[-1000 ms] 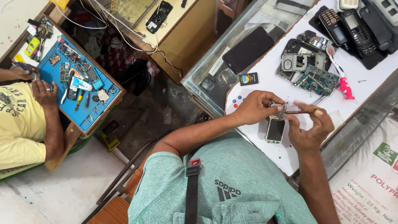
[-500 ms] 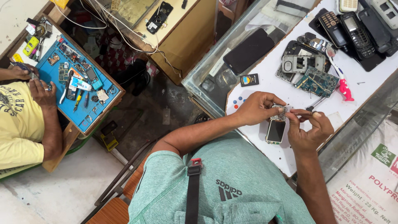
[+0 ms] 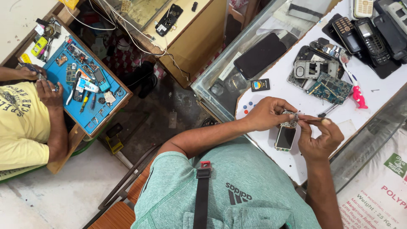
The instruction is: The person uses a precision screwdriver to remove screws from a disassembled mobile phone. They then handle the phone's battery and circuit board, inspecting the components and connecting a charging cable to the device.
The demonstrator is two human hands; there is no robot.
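Observation:
My left hand [image 3: 266,113] pinches a small metallic phone part [image 3: 291,120] just above the white table [image 3: 296,163]. My right hand [image 3: 321,136] grips a thin tool [image 3: 313,121], held level with its tip touching that part. Directly below the part, between both hands, a small phone [image 3: 285,138] lies flat on the table with its dark screen up.
Beyond my hands lie a green circuit board [image 3: 330,87], a grey phone frame [image 3: 316,69], a pink tool [image 3: 358,97] and several black keypad phones [image 3: 364,33]. A black smartphone [image 3: 259,55] rests on the glass counter. At left a co-worker's hand [image 3: 47,93] works over a blue mat [image 3: 91,116].
My right hand has turned the tool from pointing up-right to level and brought its tip to the part. My left hand has stayed put, still pinching the part.

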